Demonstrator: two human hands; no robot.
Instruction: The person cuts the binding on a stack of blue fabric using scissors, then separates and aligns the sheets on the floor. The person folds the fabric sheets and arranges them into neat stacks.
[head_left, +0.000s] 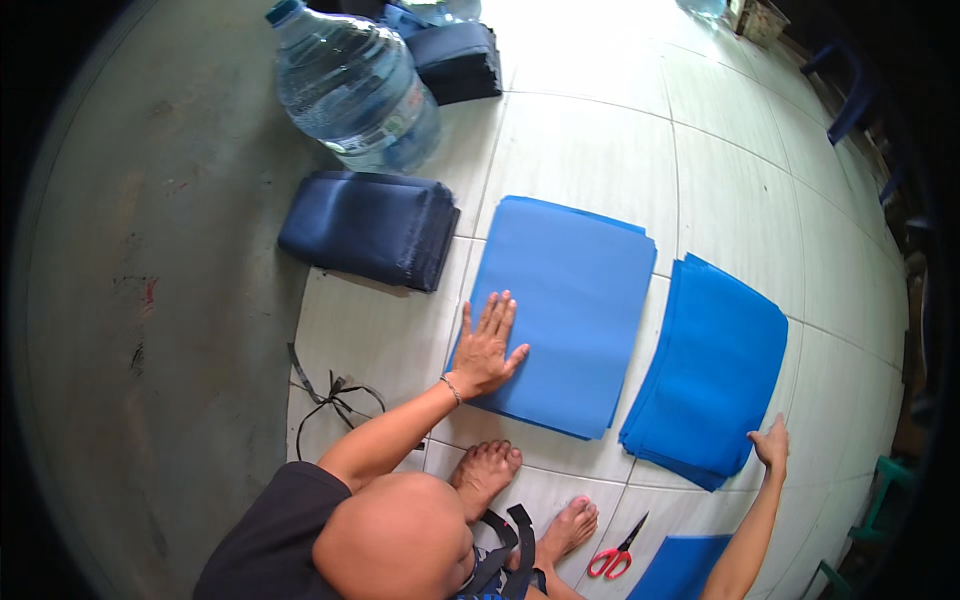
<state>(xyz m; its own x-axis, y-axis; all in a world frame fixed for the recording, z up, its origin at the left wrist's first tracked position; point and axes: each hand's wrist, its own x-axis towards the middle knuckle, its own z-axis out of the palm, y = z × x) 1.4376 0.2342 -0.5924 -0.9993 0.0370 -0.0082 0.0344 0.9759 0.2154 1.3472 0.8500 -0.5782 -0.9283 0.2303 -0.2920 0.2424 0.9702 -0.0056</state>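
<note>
The left hand [487,347] lies flat, fingers spread and pointing up the picture, pressing the near left corner of a stack of blue sheets [565,310] on the tiled floor [580,150]; its grip is open, palm down, holding nothing. The stack's long axis runs away from the person, tilted slightly to the right. The right hand [772,445] reaches out on a straight arm to the near right corner of a second blue stack [715,375], just beside the first with a narrow strip of tile between; whether its fingers pinch the edge I cannot tell. A folded navy fabric pile [370,228] lies left of the first stack, a large water bottle [352,85] beyond it. Red-handled scissors [615,555] lie near the bare feet [485,470]. Open tile stretches beyond both stacks
</note>
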